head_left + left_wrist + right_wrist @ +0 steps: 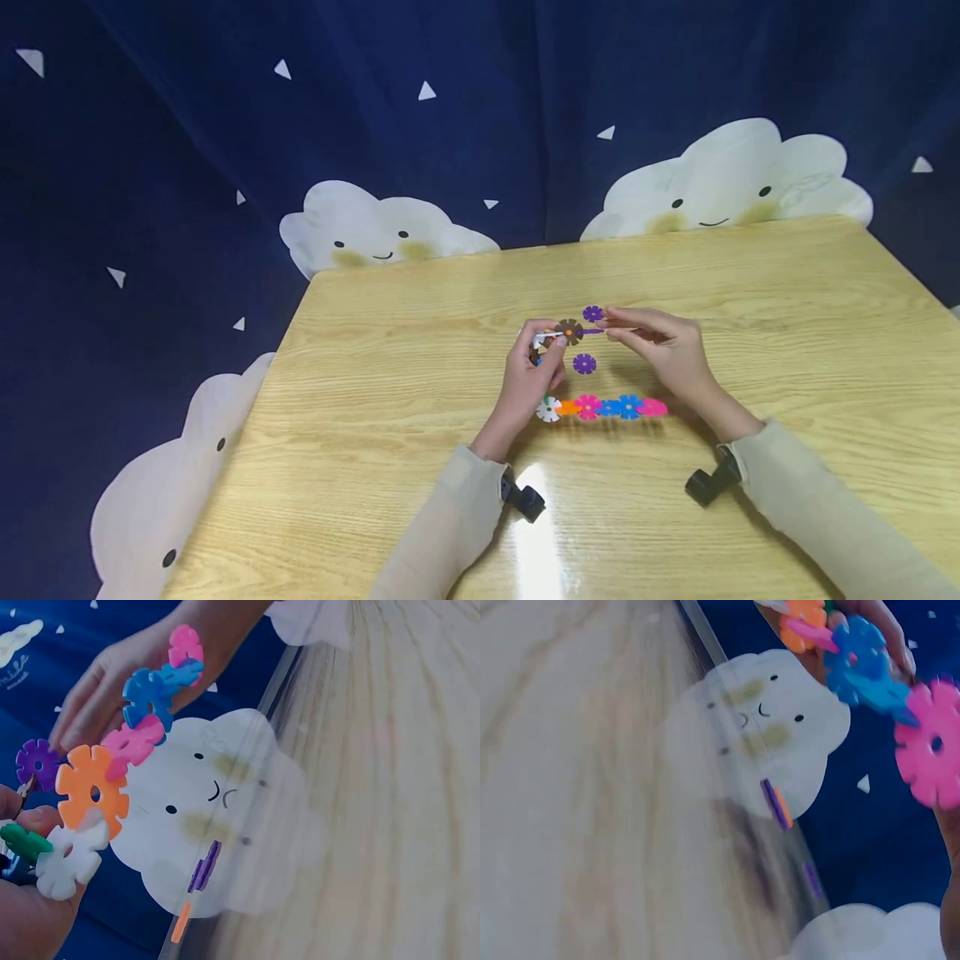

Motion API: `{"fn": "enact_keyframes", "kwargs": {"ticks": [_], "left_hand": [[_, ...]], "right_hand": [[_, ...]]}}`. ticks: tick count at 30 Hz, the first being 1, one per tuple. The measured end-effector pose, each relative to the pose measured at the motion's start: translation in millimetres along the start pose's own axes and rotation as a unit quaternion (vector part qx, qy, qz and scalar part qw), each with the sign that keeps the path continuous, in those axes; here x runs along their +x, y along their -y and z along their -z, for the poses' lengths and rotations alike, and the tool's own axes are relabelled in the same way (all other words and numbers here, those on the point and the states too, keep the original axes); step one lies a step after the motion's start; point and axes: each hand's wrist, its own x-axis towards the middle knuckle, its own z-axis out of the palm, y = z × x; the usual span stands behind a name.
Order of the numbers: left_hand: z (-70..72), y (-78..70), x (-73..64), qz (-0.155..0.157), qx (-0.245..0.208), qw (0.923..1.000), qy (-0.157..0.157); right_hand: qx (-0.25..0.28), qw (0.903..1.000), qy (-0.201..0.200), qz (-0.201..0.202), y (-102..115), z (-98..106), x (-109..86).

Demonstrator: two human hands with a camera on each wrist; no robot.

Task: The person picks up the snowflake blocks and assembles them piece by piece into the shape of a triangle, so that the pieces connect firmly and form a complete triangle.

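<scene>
1. While your left hand grips a linked chain of multicoloured flower-shaped plastic discs, your right hand reaches an edge-on purple plastic disc.
2. Right-hand pinch: cannot tell.
3. Two loose purple flower-shaped discs lie on the wood-grain table.

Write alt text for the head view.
A left hand holds a multicoloured chain of notched, flower-shaped plastic discs above a pale wood-grain table, the right hand beside its edge-on purple disc. Behind hangs a dark blue curtain with white clouds.

2 hands; 2 pink discs
</scene>
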Motion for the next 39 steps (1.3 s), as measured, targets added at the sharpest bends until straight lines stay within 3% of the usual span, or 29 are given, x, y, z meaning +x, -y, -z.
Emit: {"fn": "enact_keyframes", "kwargs": {"ticks": [5, 9, 15, 21, 24, 26, 33, 39], "left_hand": [[1.8, 2.2, 0.5, 0.0, -0.022, 0.9997, -0.006], [2.7, 3.8, -0.2, -0.002, -0.026, 0.9996, -0.013], [3.0, 6.8, -1.8, 0.005, -0.033, 0.9993, -0.015], [1.1, 8.5, -3.8, 0.004, -0.045, 0.9989, -0.011], [-0.1, 9.3, -3.4, 0.0, -0.051, 0.9986, -0.008], [-0.5, 9.5, -2.7, 0.001, -0.055, 0.9984, -0.008], [1.4, 8.7, 1.7, 0.004, -0.053, 0.9982, -0.027], [3.1, 9.0, 1.4, 0.002, -0.052, 0.9983, -0.026]], "right_hand": [[-0.079, 0.9951, 0.0, -0.059, -19.2, 4.8, 2.6], [-0.16, 0.9818, 0.019, -0.1, -34.8, 3.9, 7.4], [-0.24, 0.9537, 0.092, -0.155, -55.8, -3.2, 14.9], [-0.289, 0.9193, 0.178, -0.199, -68.9, -10.5, 21.7], [-0.302, 0.9084, 0.204, -0.205, -71.4, -12.2, 24.3], [-0.298, 0.9081, 0.208, -0.209, -71.8, -12.6, 25.8], [-0.239, 0.9258, 0.185, -0.227, -64.2, -7.4, 28.3], [-0.226, 0.9322, 0.147, -0.241, -55.4, 3.5, 17.2]]}}
